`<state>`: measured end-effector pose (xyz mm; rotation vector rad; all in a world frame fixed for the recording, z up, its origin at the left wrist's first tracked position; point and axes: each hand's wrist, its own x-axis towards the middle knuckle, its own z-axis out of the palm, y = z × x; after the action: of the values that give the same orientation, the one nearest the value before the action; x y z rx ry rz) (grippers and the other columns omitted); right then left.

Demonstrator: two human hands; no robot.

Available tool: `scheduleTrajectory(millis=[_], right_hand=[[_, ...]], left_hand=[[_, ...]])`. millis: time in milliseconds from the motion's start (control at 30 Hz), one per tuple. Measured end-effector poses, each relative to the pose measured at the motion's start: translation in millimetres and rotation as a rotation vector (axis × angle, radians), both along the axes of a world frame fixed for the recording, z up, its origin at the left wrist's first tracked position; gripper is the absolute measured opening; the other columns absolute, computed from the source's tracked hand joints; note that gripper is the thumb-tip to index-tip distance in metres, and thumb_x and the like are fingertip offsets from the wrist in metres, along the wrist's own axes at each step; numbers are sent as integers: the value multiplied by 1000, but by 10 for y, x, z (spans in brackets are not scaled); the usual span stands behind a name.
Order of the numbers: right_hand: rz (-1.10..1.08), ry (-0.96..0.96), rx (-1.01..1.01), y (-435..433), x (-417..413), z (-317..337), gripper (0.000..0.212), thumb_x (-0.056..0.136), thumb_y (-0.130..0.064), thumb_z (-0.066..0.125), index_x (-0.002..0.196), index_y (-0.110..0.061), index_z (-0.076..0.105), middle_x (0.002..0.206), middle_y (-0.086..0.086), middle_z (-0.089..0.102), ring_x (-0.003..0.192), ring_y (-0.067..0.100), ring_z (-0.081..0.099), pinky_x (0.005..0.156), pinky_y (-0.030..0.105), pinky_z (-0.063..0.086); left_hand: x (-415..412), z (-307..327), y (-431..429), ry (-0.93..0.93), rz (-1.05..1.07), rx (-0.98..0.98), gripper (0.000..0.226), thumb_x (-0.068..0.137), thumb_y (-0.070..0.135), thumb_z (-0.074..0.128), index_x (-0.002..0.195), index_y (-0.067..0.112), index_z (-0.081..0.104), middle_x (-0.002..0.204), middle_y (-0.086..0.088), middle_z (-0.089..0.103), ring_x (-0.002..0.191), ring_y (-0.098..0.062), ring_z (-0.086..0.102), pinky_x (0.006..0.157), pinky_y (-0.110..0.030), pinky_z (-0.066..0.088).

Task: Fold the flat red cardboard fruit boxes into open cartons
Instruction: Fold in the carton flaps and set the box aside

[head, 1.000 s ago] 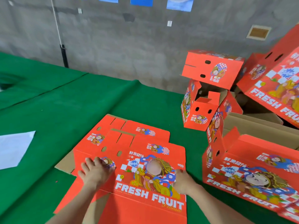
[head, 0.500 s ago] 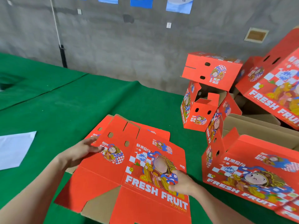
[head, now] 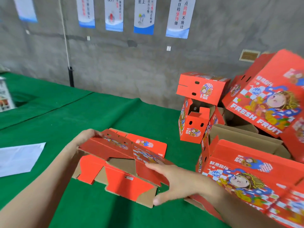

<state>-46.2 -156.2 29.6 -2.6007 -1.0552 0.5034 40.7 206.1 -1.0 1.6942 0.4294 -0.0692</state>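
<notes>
Cardboard fills the middle of the head view: a red fruit box (head: 115,147), partly opened, is held tilted over the green worktop (head: 115,112) with its brown inner side and lower flaps turned toward the person. The left hand (head: 85,137) takes the box's left far edge, its grip closed round the cardboard. The right hand (head: 179,183) holds the box's right end, fingers laid along the top panel and thumb under the lower flap, so this grip pinches the box too. Whether the flaps touch the worktop cannot be told. Just behind the box lies a flat red blank (head: 148,143). Right of the box stand folded cartons (head: 194,127) in a loose heap, with one large carton (head: 246,175) nearest. Left of the box lies a white sheet (head: 18,157).
</notes>
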Motion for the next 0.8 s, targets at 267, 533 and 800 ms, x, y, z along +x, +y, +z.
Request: scheduleTrajectory(millis=[267,533,800], right_hand=[[-195,-177,251,-591,-478,429,15,95,-17,48,84,-24,56,59,-8,39,51,12,37,53,25,32],[-267,-122,433,-1505,-787,1029,34,93,-13,59,74,14,50,63,6,37,58,14,34,57,31,31],[-394,-33,406,-2227,-971,1320,54,91,-15,62,51,-19,28,33,-15,25,30,3,23,35,14,19]], left_hand=[[-625,824,-1132,-202,18,-274,40,96,39,41,91,4,58,71,-20,67,47,-27,66,39,-24,50],[-1521,1053,-2805,-811,-143,125,32,92,43,56,120,52,43,111,19,56,107,-13,58,91,-31,47],[-2015,780,-4265,-914,-295,555,123,62,59,77,138,34,-15,148,13,-28,141,-3,-23,117,-23,-3]])
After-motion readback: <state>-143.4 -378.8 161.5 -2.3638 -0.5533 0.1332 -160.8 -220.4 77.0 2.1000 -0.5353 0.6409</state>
